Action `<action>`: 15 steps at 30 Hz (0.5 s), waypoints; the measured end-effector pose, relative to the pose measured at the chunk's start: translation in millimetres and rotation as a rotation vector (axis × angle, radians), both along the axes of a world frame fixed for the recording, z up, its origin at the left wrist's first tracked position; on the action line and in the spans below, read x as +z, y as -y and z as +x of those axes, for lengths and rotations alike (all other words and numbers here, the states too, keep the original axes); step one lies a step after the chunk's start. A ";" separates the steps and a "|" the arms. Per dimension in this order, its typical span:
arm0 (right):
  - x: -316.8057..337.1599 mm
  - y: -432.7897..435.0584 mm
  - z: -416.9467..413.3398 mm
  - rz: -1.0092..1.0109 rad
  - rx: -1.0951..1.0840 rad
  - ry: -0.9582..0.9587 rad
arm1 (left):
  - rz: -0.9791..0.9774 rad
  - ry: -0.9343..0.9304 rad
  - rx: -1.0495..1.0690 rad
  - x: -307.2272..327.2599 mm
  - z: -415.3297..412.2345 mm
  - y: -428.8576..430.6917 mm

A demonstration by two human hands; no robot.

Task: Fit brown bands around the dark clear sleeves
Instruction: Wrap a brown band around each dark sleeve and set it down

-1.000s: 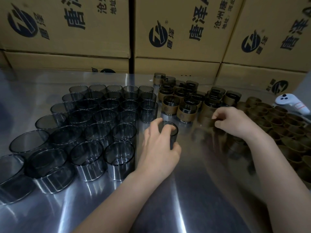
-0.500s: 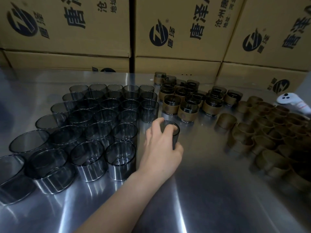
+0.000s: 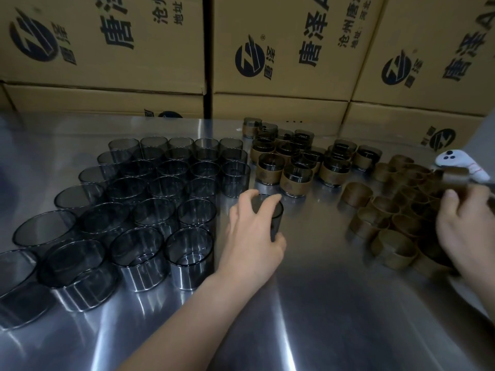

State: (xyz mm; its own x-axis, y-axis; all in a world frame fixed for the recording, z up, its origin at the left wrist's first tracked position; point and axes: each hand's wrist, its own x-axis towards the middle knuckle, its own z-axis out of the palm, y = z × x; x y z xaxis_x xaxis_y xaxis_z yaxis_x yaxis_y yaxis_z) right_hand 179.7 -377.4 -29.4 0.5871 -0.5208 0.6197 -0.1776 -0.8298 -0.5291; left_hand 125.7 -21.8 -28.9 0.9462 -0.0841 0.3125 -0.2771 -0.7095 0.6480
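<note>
1. Steel table (image 3: 321, 303) carries the whole job; my landmark is the dark clear sleeve (image 3: 277, 223) standing upright near its middle, with no band on it yet
2. My left hand (image 3: 251, 236) grips that sleeve from above, with the fingers draped over the rim and the thumb against the near wall, so it is pinned to the steel
3. My right hand (image 3: 463, 231) is well to the right of the sleeve, over the loose brown bands (image 3: 393, 247); its fingers are curled and a smeared brown shape sits just above them (probably a band, but the blur stops me telling whether it is really held)
4. To the left of the sleeve stand the bare sleeves (image 3: 150, 218) in rows, and just beyond it are the banded sleeves (image 3: 296, 180), already finished
5. I judge the step in hand to be fetching a band while the sleeve waits, steadied
6. Next, a band must travel across to the sleeve and come down level over its rim; the left fingers will have to slide off the rim to the lower wall first, or they will block it
</note>
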 end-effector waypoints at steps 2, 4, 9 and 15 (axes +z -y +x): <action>20.6 -35.0 -10.5 -0.007 0.083 -0.011 | 0.021 0.008 -0.008 -1.0 1.7 -1.4; 32.1 -50.8 -16.0 0.036 0.149 -0.018 | 0.043 0.021 -0.015 -2.1 4.0 -2.6; 50.8 -83.1 -17.9 0.420 0.399 -0.047 | 0.026 0.042 -0.051 -5.7 9.3 -5.1; 62.8 -141.3 -8.3 1.077 0.845 0.030 | -0.211 0.050 -0.029 -5.3 11.8 -4.4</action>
State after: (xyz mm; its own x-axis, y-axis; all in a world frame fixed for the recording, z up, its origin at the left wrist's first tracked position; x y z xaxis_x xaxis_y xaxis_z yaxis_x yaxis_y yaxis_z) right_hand 171.4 -236.0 33.4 0.9575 -0.2421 0.1571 0.1952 0.1423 -0.9704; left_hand 137.4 -17.4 -34.2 0.9271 -0.0390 0.3728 -0.3312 -0.5506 0.7662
